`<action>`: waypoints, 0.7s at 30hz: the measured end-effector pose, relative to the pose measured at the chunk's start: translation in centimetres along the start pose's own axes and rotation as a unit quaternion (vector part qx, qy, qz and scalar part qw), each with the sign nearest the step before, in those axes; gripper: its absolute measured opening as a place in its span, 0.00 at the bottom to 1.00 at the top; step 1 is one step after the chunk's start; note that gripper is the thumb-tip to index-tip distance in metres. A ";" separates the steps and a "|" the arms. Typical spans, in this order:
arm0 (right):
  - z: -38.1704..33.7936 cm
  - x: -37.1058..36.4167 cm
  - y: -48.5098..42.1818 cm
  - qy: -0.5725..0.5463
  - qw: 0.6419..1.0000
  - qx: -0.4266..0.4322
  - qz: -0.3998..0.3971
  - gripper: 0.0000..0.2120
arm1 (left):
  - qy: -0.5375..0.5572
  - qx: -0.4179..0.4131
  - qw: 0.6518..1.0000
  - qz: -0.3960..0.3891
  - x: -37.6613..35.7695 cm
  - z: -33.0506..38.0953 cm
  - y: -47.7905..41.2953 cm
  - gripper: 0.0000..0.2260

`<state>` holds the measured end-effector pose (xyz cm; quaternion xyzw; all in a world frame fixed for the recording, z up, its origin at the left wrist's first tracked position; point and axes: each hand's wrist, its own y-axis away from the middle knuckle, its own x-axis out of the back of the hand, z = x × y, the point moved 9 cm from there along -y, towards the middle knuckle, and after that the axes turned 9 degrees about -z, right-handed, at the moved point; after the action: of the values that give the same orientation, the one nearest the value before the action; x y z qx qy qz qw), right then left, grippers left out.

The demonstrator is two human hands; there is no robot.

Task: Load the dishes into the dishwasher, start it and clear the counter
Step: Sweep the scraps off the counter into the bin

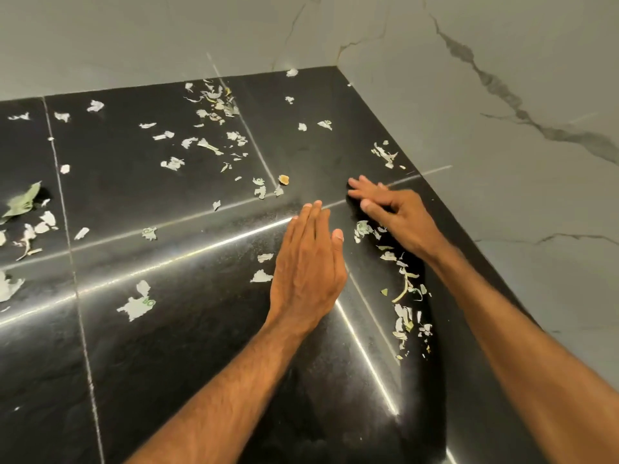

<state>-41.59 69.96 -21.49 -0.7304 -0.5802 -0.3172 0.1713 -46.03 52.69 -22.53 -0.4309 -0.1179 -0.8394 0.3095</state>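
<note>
Here the left hand (308, 262) and right hand (395, 216) rest flat, holding nothing, on the counter (167, 363); scraps (363, 228) lie between them

Pale marble wall (100, 45), grey veins (495, 84), two faces meeting at a corner

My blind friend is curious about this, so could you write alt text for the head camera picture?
Two bare hands reach over a black counter littered with pale torn scraps. The left hand is flat with its fingers together. The right hand, fingers spread, is nearer the grey veined wall.
</note>
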 end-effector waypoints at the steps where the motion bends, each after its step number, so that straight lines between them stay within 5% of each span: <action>1: -0.3 -1.0 1.1 -0.006 1.000 0.007 -0.022 0.15 | 0.000 -0.002 1.000 0.001 0.0 0.0 0.0 0.22; 9: -2.2 -2.7 8.3 -0.117 0.991 -0.022 -0.063 0.16 | 0.038 -0.007 0.999 -0.010 0.1 0.2 0.0 0.23; 13: -3.7 -1.0 7.1 -0.014 0.999 -0.015 0.049 0.15 | 0.069 -0.009 0.998 -0.003 0.5 0.2 0.0 0.25; 17: -5.3 -6.8 4.9 0.112 0.993 0.012 -0.043 0.24 | 0.131 -0.015 0.991 0.022 1.2 -0.1 0.2 0.23; 21: -5.3 -8.1 8.4 0.137 0.991 0.001 -0.010 0.22 | 0.181 -0.030 0.982 0.036 2.2 -0.8 0.9 0.23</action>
<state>-35.95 58.49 -21.93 -0.6745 -0.5585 -0.4153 0.2464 -46.95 50.72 -21.34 -0.2850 -0.0192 -0.8950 0.3426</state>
